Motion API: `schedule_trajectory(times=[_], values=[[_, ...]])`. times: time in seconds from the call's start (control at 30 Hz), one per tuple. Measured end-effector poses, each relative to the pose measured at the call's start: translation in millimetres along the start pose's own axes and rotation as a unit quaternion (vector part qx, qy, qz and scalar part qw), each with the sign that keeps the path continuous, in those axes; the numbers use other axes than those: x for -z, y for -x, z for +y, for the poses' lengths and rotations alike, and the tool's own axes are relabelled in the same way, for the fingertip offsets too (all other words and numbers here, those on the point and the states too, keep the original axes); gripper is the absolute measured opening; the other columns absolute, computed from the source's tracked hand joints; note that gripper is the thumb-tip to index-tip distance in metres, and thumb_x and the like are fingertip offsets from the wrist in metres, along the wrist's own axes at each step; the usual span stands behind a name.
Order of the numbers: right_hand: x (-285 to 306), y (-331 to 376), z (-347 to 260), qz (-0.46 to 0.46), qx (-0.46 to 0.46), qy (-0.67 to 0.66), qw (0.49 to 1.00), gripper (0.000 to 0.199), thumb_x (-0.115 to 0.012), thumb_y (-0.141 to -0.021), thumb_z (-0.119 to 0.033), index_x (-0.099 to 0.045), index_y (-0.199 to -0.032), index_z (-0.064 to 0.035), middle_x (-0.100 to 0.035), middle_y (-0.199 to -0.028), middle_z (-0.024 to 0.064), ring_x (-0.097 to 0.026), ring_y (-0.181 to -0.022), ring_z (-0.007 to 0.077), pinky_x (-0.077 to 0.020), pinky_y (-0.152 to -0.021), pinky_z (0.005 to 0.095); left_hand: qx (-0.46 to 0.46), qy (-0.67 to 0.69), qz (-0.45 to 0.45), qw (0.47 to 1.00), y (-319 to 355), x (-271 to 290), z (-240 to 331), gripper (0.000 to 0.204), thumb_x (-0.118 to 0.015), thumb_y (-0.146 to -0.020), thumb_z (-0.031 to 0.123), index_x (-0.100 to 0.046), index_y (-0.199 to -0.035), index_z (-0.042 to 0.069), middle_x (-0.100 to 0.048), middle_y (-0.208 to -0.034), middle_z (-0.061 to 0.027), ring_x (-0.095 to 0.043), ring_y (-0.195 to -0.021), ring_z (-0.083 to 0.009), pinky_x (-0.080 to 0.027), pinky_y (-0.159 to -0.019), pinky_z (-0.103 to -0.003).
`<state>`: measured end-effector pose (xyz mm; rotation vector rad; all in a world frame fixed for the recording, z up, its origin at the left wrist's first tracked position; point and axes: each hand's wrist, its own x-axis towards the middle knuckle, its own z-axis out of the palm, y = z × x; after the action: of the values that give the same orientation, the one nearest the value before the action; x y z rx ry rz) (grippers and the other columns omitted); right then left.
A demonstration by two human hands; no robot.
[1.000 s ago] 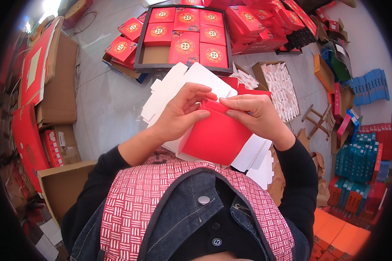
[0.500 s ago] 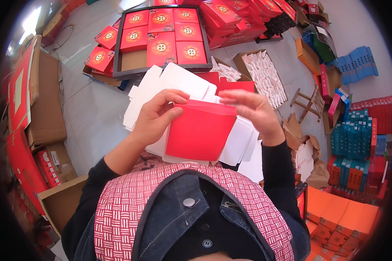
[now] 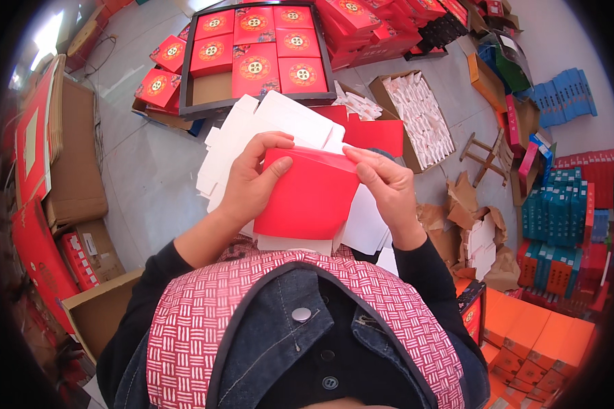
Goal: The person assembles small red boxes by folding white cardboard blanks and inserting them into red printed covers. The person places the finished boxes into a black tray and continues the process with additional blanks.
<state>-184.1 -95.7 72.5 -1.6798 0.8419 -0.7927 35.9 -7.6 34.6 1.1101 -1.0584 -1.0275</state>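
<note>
A smooth, red, flat-sided paperboard box point(image 3: 307, 198) is held between the hands, just beyond the person's red-and-white patterned cloth apron point(image 3: 198, 307) and over a loose pile of white die-cut cardboard sheets point(image 3: 290, 112). The bare left hand point(image 3: 252, 177) is clamped on its upper left corner, thumb flat on the red face and the other fingers curled over the upper edge. The bare right hand point(image 3: 387, 187) pinches the upper right corner, thumb and forefinger together on the edge.

The box looks light and thin-walled: stiff across its broad face, but likely to bend at the folds and crease or dent if squeezed hard. Its faint sheen suggests a slightly slippery surface, so a gentle pinch at the folded corners should serve better than pressure on the middle of the panel.

The underside and far wall of the box are out of sight, and the curled left fingertips are partly hidden. How deep the opening along the upper edge runs is hard to make out. The white sheets overlap and are partly covered by the box and hands, so they cannot be counted. A dark shape point(image 3: 382, 154) behind the right hand is unclear.
</note>
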Motion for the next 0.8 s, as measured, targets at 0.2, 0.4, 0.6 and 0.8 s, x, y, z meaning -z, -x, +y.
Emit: schedule_trajectory(times=[0.2,0.4,0.6,0.8], values=[[6.0,-0.1,-10.0,-0.001,-0.104,-0.123,0.987,0.023,-0.063,-0.089,-0.007,-0.067,-0.109,0.003,-0.069,-0.1,0.0107,-0.065,-0.089,0.0123,-0.0522,-0.077,0.0231,-0.019,0.016,-0.028,0.999,-0.9,0.8,2.5,0.018,-0.055,-0.092,0.005,-0.055,-0.11,0.004,-0.051,-0.124,-0.0092,-0.05,-0.114,-0.0161,-0.04,-0.097,-0.028],[6.8,-10.6,-17.2,0.0,-0.165,-0.134,0.977,0.023,-0.064,-0.088,-0.006,-0.067,-0.109,0.0034,-0.069,-0.093,0.0091,-0.065,-0.081,0.0104,-0.0543,-0.074,0.023,-0.054,-0.081,-0.053,0.994,-1.6,1.4,8.6,0.023,-0.059,-0.088,0.005,-0.056,-0.111,0.006,-0.05,-0.125,-0.0107,-0.049,-0.116,-0.0201,-0.039,-0.098,-0.031],[2.4,-9.6,-9.5,0.019,-0.156,-0.14,0.978,0.018,-0.065,-0.087,-0.004,-0.068,-0.102,0.0034,-0.068,-0.09,0.0076,-0.065,-0.078,0.0105,-0.0548,-0.072,0.0238,-0.089,-0.245,-0.049,0.964,-3.7,-9.5,23.8,0.026,-0.066,-0.082,0.006,-0.058,-0.106,0.007,-0.051,-0.121,-0.0119,-0.048,-0.117,-0.0276,-0.037,-0.1,-0.037],[5.0,-22.7,-11.8,-0.022,-0.185,-0.164,0.969,0.015,-0.066,-0.086,-0.005,-0.068,-0.097,0.0042,-0.068,-0.088,0.0071,-0.064,-0.078,0.01,-0.0547,-0.071,0.0235,-0.17,-0.434,-0.096,0.88,-34.5,-38.0,43.0,0.018,-0.07,-0.072,0.008,-0.058,-0.086,0.005,-0.055,-0.109,-0.0098,-0.048,-0.112,-0.0294,-0.033,-0.098,-0.042]])
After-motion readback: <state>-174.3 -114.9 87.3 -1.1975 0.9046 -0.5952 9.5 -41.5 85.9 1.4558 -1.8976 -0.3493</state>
